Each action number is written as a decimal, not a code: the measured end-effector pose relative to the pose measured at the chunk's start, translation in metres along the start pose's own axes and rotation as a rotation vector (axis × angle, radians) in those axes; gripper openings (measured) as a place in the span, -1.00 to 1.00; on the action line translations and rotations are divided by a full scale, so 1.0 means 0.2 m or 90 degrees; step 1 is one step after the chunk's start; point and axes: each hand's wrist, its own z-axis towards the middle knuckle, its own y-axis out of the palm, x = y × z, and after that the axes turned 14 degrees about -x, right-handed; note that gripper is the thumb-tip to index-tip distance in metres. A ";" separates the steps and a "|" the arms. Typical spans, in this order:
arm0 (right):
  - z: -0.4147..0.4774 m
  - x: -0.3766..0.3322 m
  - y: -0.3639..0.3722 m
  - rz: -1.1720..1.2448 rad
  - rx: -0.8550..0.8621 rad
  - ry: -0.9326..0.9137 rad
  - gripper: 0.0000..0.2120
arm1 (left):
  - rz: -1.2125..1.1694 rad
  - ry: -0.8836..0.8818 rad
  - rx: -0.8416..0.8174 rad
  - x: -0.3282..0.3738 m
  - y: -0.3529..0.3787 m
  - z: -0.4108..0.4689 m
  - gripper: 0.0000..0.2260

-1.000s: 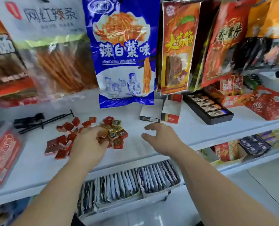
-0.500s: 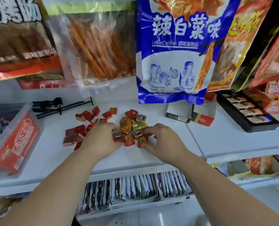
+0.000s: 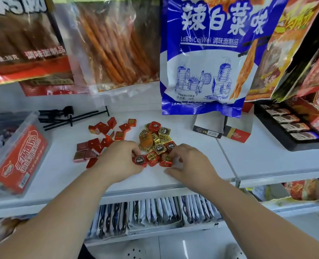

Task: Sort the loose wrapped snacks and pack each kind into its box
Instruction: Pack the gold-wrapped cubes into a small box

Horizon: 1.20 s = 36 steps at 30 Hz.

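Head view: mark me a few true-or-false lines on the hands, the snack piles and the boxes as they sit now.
1. The left hand and right hand are both at the near edge of the round foil snacks. True.
2. The red square snacks lie right of the round ones. False: they lie to the left.
3. Two small cartons stand behind the pile to the right, below the blue bag. True.
4. The black tray is empty. False: it holds a row of wrapped packets.
5. The left hand holds a snack high above the shelf. False: it pinches a red round snack down on the white shelf.
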 end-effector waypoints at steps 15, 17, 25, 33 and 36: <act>-0.09 0.09 -0.08 0.043 -0.008 0.025 -0.68 | 0.046 0.007 0.070 0.16 0.09 -0.03 -0.64; -0.12 0.12 -0.09 0.052 -0.010 0.021 -0.68 | 0.048 0.022 0.075 0.18 0.11 -0.02 -0.70; -0.18 0.25 -0.19 0.068 -0.081 0.037 -0.67 | 0.074 0.067 0.100 0.25 0.16 -0.01 -0.71; -0.19 0.26 -0.21 0.064 -0.087 0.101 -0.37 | 0.087 0.115 0.055 0.26 0.14 -0.01 -0.73; -0.18 0.24 -0.19 0.007 -0.038 0.158 -0.40 | 0.105 0.122 0.037 0.27 0.14 -0.01 -0.76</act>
